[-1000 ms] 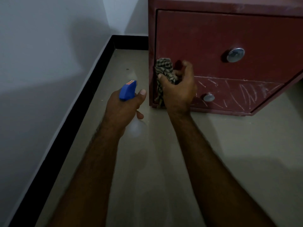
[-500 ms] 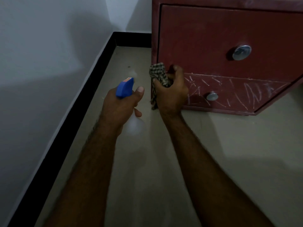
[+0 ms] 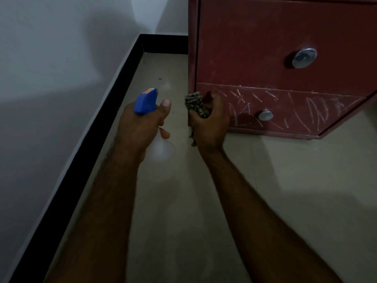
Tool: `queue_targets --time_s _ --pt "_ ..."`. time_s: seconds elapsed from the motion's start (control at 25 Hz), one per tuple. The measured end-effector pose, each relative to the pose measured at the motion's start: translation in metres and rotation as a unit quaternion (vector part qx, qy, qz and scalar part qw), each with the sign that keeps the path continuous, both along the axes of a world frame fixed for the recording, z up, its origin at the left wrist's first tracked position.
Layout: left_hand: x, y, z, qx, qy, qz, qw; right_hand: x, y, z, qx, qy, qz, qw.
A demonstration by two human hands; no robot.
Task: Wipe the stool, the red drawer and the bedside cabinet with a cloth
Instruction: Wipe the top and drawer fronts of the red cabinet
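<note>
The right grip (image 3: 210,123) is clutching the cloth (image 3: 196,104) against the red drawer (image 3: 289,100) — scribbles (image 3: 318,111) to its right are likely awaiting wiping; the left grip (image 3: 140,124), just beside, is holding a spray bottle (image 3: 145,101).

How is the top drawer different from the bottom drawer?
The top drawer is tall; the bottom drawer is short. The bottom drawer has white scribbles; the top drawer looks nearly plain. The top knob looks bigger than the bottom knob. Both are red with one round silver knob.
</note>
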State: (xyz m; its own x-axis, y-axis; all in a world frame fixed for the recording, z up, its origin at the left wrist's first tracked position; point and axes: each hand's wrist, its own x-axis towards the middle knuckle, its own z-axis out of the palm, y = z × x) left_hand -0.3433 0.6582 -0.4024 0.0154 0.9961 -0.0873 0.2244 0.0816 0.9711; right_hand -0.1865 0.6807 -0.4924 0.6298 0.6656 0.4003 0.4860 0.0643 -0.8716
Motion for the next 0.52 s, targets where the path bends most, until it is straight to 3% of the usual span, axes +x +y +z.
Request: queue_targets --time_s 0.24,0.4,0.52 --pt "0.0 0.003 -0.008 -0.007 0.008 -0.001 1.0 -0.005 0.006 0.021 0.039 -0.009 -0.007 0.999" --pt "0.001 0.002 -0.005 -0.01 0.006 0.003 1.0 0.007 -0.004 0.009 0.043 0.081 -0.048 0.995" --pt "0.002 0.003 -0.002 -0.003 0.002 -0.008 1.0 0.018 -0.009 0.008 0.052 0.099 -0.075 0.991"
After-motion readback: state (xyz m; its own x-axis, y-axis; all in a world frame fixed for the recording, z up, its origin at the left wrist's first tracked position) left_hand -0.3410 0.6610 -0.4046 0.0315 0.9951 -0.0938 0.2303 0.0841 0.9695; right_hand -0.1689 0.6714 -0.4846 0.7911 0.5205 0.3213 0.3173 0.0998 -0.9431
